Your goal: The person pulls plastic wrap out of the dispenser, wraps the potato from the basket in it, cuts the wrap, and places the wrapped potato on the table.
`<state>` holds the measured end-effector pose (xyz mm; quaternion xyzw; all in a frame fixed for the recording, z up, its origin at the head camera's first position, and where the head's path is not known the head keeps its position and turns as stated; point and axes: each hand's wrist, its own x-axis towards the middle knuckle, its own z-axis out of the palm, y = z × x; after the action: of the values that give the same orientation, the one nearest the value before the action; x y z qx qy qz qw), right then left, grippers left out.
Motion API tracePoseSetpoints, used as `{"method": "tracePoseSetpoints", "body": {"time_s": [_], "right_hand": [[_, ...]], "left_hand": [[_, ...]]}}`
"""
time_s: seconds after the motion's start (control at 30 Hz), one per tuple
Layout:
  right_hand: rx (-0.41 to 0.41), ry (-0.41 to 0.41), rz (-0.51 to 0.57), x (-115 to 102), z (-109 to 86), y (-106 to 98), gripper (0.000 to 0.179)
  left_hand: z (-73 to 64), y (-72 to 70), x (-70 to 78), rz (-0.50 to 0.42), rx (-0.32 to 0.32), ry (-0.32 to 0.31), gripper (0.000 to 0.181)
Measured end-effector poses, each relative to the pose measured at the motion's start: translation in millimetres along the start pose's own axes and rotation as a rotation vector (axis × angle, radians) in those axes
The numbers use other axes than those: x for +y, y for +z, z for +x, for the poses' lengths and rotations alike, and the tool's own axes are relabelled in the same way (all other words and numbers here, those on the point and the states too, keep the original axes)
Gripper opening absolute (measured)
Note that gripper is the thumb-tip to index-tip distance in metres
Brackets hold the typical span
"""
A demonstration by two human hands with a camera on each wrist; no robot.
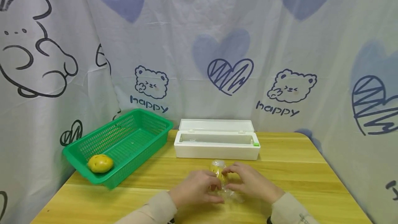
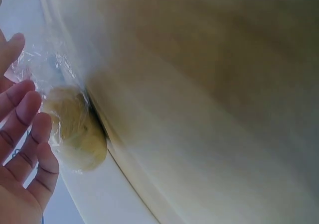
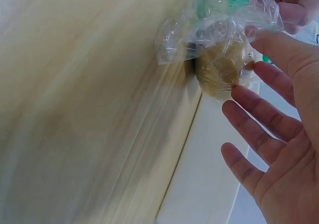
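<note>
On the wooden table lies a potato (image 1: 218, 170) in clear plastic wrap (image 3: 219, 27), which is bunched with loose ends toward the person. My right hand (image 1: 253, 184) is at its right side, fingertips right at the wrapped surface, thumb and index finger apart. Its other fingers spread out fairly straight in the right wrist view. From the left, my left hand (image 1: 197, 187) comes close to the potato and the loose wrap, fingers loosely bent and thumb apart from them. The left wrist view shows the wrapped potato (image 2: 75, 129) just beyond those fingers.
Behind the hands stands a long white wrap dispenser box (image 1: 217, 152), its lid (image 1: 216, 125) raised and a green slider (image 1: 256, 144) at the right end. A green basket (image 1: 124, 168) on the left holds another potato (image 1: 100, 163). A printed curtain (image 1: 186, 96) hangs behind the table.
</note>
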<state>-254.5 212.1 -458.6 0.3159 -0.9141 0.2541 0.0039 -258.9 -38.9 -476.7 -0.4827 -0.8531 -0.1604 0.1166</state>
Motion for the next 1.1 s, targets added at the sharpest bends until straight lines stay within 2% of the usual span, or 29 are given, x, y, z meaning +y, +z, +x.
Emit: {"method": "tracePoseSetpoints", "body": {"time_s": [0.3,0.5,0.67,0.9,1.1], "right_hand": [[0.015,0.008,-0.019,-3,-0.5,4,0.049],[0.033,0.001,-0.053,-3,-0.2,7,0.052],[0.028,-0.016,-0.055,1,-1.9,5,0.053],[-0.066,0.036,0.048,11,-12.1,-8,0.032],[-0.182,0.027,0.042,14,-19.5,-7,0.021]], "left_hand": [[1.3,4.8,3.2,-0.008,0.039,-0.021,0.022],[1.9,4.8,5.4,-0.005,0.033,-0.053,0.025],[2.1,5.2,5.4,-0.019,0.019,-0.024,0.023],[-0.7,6.4,5.5,0.014,0.01,0.076,0.024],[-1.2,5.5,5.3,0.049,-0.083,0.051,0.02]]}}
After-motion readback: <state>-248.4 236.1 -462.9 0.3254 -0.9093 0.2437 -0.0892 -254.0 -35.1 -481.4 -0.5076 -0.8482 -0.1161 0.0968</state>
